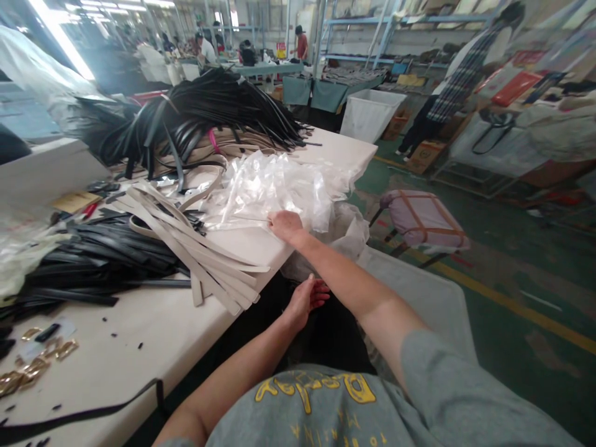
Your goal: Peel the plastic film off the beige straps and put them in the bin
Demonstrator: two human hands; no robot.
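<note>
My right hand [285, 225] is closed at the near edge of a pile of clear plastic wrapping [274, 183] on the table. Its fingertips touch the plastic, but what they pinch is hidden. Below the table edge, in front of my body, my left hand [307, 301] is open with its palm turned up and nothing in it. Left of my right hand lies a fanned bundle of beige straps [200, 248]. More clear plastic [347, 233] hangs over the table's corner beside my right forearm.
Black straps lie in a big bundle [209, 108] behind and a smaller pile [107, 254] at left. Gold buckles [37, 366] sit on the white table [153, 341]. A padded stool [423, 217] and a white bin [372, 115] stand right. A person [459, 81] stands beyond.
</note>
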